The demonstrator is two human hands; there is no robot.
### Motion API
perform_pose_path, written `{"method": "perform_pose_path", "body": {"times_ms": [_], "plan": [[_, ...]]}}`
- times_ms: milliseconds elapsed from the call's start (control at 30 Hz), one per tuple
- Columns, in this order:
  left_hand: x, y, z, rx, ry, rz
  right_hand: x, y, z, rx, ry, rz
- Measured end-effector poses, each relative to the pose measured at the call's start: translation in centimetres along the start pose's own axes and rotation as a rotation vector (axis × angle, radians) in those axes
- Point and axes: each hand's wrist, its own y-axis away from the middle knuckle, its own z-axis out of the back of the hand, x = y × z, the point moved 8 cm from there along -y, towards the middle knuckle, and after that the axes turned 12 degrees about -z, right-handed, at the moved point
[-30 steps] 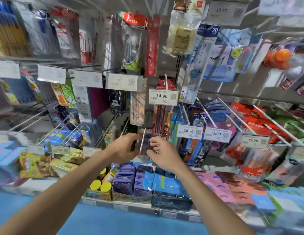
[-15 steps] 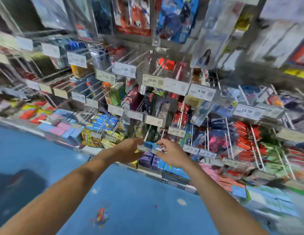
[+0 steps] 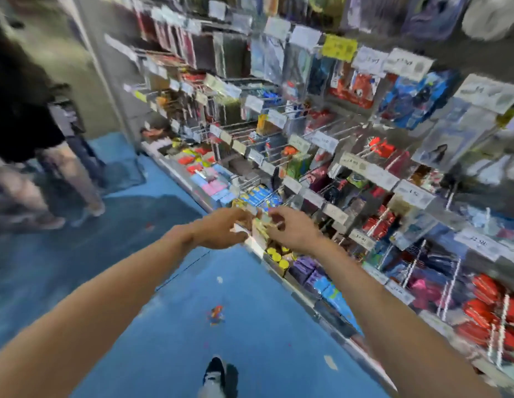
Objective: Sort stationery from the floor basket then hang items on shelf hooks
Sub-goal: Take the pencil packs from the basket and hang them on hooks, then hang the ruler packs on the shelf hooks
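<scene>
The left hand [image 3: 218, 232] and the right hand [image 3: 296, 234] meet out in front of the person, and each grip looks closed on the same small packet [image 3: 260, 229]: the fingers of both curl in and pinch its pale edges. Motion blur hides what the packet is and whether it has a hang hole. It sits between the two hands in the air, just in front of the lower rows of the shelf hooks [image 3: 448, 291] and not on any of them. The floor basket is not in view. The step in hand reads as getting this item ready to hang, so the task seems well under way but far from over. To do it well, one hand should take the packet by its lower body and leave the top tab free. The other hand can then steady the chosen hook or lift the price label [image 3: 362, 239] at its tip out of the way. The packet should face forward and match the goods already hanging there. The tab should be threaded squarely onto the hook tip and slid back to the rest. The hooks stand close together and are crowded, so a skewed approach could knock neighbouring packs loose. A small coloured object [image 3: 216, 313] lies on the blue floor [image 3: 164, 311] ahead of the person's shoe [image 3: 214, 369].
</scene>
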Motion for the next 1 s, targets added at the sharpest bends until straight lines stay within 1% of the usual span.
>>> {"method": "perform_pose_path", "body": {"times_ms": [100,200,333,467,600,700,767,867,1000], "plan": [[3.0,8.6,-0.7,-0.078,0.052,0.139,5.5,1.4,-4.4,0.084,0.1,0.142],[6.7,18.5,-2.4,-0.208,0.135,0.266,11.1,3.2,-10.2,0.2,0.172,0.262],[9.4,32.8,-4.0,-0.28,0.154,0.57,20.4,7.4,-18.6,0.34,0.235,0.444],[11.1,48.8,-6.4,-0.432,0.246,0.828,31.3,13.7,-27.3,0.472,0.286,0.65],[10.3,65.0,-9.4,-0.594,0.333,1.054,41.3,23.2,-36.1,0.613,0.353,0.835],[8.9,76.7,-12.7,-0.655,0.402,1.241,47.6,31.5,-42.5,0.691,0.402,0.978],[7.8,83.9,-14.7,-0.686,0.393,1.338,51.1,36.9,-46.6,0.736,0.42,1.049],[5.6,93.1,-17.2,-0.756,0.373,1.475,55.8,44.9,-51.9,0.797,0.437,1.161],[2.0,101.8,-20.2,-0.872,0.486,1.597,59.5,53.8,-57.6,0.893,0.492,1.299]]}}
